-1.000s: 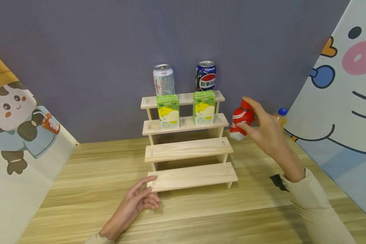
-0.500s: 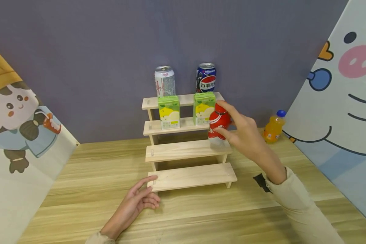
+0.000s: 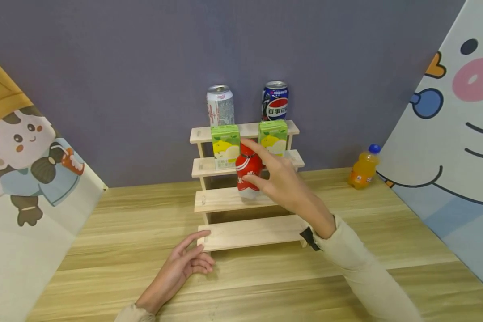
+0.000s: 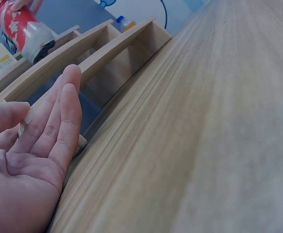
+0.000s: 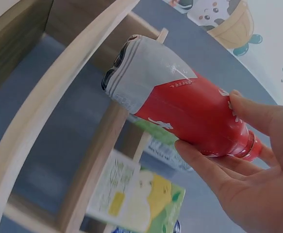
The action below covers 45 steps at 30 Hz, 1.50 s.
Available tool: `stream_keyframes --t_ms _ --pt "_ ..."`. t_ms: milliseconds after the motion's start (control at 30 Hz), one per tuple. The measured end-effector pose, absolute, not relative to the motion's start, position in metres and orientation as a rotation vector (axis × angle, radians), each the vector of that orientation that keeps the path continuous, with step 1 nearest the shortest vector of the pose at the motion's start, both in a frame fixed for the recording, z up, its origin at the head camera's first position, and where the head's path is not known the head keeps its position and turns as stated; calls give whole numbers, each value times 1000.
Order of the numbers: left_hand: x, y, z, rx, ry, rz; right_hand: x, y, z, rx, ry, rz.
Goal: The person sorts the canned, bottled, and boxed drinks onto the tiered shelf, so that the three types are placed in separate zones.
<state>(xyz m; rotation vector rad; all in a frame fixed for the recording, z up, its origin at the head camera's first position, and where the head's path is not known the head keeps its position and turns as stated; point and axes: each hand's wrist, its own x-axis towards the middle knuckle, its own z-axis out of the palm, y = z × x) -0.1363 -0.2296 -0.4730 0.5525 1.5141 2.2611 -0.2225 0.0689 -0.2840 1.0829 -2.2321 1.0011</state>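
My right hand grips a red-labelled cola bottle near its red cap, thumb and fingers on opposite sides. The bottle leans, its clear base over the second step from the bottom of the wooden shelf stand. In the right wrist view the bottle lies slantwise across the steps. My left hand rests at the left end of the lowest step, fingertips touching the board. Seen in the left wrist view, its fingers are mostly extended, palm facing the camera.
Two green juice cartons stand on the third step. On the top step are a white can and a blue cola can. An orange soda bottle stands at the right, beside a cartoon-printed panel. A grey wall is behind.
My right hand has carried the cola bottle left, from beside the stand to in front of the cartons. The left hand stays at the lowest step.
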Motion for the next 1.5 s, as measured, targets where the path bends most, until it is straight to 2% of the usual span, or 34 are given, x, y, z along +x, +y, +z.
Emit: stream_keyframes --t_ms 400,933,1200,1500 --pt "-137 -229 -471 529 1520 2263 -228 42 -295 1145 -2244 1032" --pt "-137 -229 -474 546 1496 2272 -230 39 -312 1086 -2245 1028" --pt "-137 -230 -474 538 1509 2266 -227 50 -314 1075 -2265 946" --pt "-137 -230 -474 529 1519 2255 -224 93 -311 957 -2198 897"
